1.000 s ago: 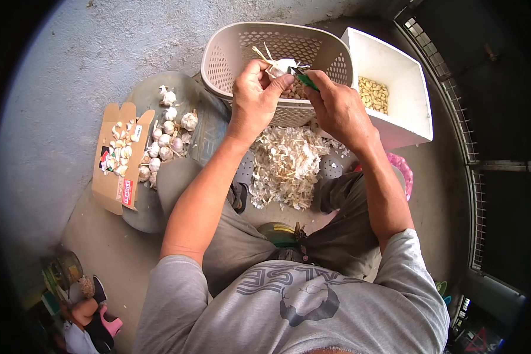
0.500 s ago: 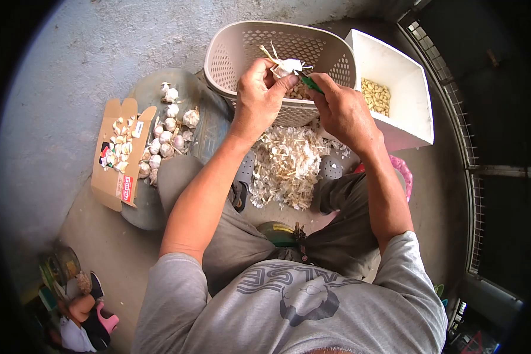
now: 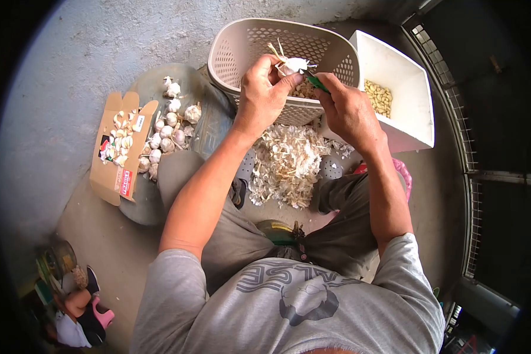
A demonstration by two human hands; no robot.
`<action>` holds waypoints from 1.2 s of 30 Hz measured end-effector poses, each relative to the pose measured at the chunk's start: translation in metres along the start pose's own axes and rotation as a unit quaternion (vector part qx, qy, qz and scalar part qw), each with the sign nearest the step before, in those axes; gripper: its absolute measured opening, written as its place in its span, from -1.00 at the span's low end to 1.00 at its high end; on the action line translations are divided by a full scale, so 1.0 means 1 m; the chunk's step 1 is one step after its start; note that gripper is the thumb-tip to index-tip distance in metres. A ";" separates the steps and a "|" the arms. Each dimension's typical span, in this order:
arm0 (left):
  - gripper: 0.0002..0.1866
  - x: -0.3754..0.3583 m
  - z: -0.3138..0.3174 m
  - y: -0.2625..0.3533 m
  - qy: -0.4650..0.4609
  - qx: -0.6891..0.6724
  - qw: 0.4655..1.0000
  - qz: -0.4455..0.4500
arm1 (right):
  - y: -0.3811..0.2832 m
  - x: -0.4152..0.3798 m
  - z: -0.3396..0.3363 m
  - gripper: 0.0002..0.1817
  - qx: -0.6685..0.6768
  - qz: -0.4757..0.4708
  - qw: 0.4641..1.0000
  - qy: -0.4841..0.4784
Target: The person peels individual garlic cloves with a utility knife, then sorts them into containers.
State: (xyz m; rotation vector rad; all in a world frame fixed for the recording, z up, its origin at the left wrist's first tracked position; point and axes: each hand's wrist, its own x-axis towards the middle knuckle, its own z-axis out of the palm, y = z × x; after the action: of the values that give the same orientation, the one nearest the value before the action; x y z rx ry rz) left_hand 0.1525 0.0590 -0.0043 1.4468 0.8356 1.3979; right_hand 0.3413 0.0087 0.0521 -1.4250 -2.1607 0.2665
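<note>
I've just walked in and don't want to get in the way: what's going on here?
A person is working on garlic above a perforated basket. The left hand holds a garlic bulb, while the right hand holds a green-handled knife close against it. Loose cloves lie on opened cardboard, with whole bulbs beside it. Papery skins are heaped between the feet, and pale cloves sit in the white box.

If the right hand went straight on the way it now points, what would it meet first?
Probably the garlic bulb in the left hand: the right hand points its green tool there, though depth is unclear.
</note>
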 end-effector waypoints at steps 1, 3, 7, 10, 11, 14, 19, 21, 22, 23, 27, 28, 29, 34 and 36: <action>-0.81 -0.001 0.000 0.001 -0.001 0.008 1.000 -0.005 | 0.000 -0.001 0.000 -0.75 0.001 0.000 1.000 0.002; -0.78 -0.002 0.000 0.004 -0.010 -0.001 1.000 -0.016 | -0.001 -0.001 -0.001 -0.76 0.003 0.002 1.000 -0.001; -0.78 -0.002 0.000 0.004 -0.015 0.000 1.000 -0.012 | -0.002 0.000 -0.002 -0.76 0.002 0.007 1.000 -0.004; -0.84 -0.002 0.004 0.002 0.012 0.007 1.000 0.020 | 0.001 0.000 0.000 -0.77 -0.008 -0.004 1.000 -0.003; -0.82 -0.003 0.002 0.000 0.009 0.029 0.999 0.025 | 0.001 -0.001 0.001 -0.78 -0.017 -0.009 1.000 -0.002; -0.78 -0.005 -0.001 -0.005 0.004 0.110 0.993 0.052 | -0.001 -0.002 -0.001 -0.78 -0.044 -0.016 0.999 -0.005; -0.74 -0.006 0.000 0.000 -0.003 0.165 0.984 0.069 | -0.001 -0.004 -0.004 -0.80 -0.049 -0.003 0.998 -0.026; -0.74 -0.006 0.001 0.000 -0.006 0.148 0.986 0.071 | 0.003 -0.003 -0.005 -0.81 -0.005 0.001 1.000 -0.030; -0.74 -0.005 0.002 0.000 -0.008 0.140 0.987 0.072 | 0.005 -0.002 -0.007 -0.82 0.017 0.003 0.999 -0.032; -0.74 -0.004 0.003 -0.001 -0.013 0.143 0.987 0.076 | 0.004 0.000 -0.012 -0.83 0.039 0.034 0.997 -0.054; -0.74 -0.005 0.003 0.002 -0.020 0.162 0.985 0.061 | 0.005 0.003 -0.017 -0.84 0.064 0.048 0.994 -0.078; -0.74 -0.006 0.003 0.004 -0.020 0.168 0.984 0.051 | 0.007 0.001 -0.014 -0.84 0.056 0.025 0.996 -0.066; -0.75 -0.006 0.003 0.003 -0.020 0.180 0.982 0.054 | 0.007 -0.001 -0.010 -0.85 0.018 0.011 0.999 -0.045; -0.73 -0.008 0.000 0.007 -0.028 0.227 0.969 0.093 | 0.000 -0.006 -0.002 -0.87 -0.074 -0.010 0.997 -0.028; -0.75 -0.008 -0.003 0.005 -0.036 0.266 0.956 0.122 | 0.007 -0.002 -0.008 -0.85 -0.034 -0.006 0.997 -0.073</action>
State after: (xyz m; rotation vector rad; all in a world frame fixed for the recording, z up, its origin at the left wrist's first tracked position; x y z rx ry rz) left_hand 0.1477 0.0502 -0.0026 2.0590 1.0656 1.3443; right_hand 0.3518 0.0088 0.0545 -1.4692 -2.3157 0.3051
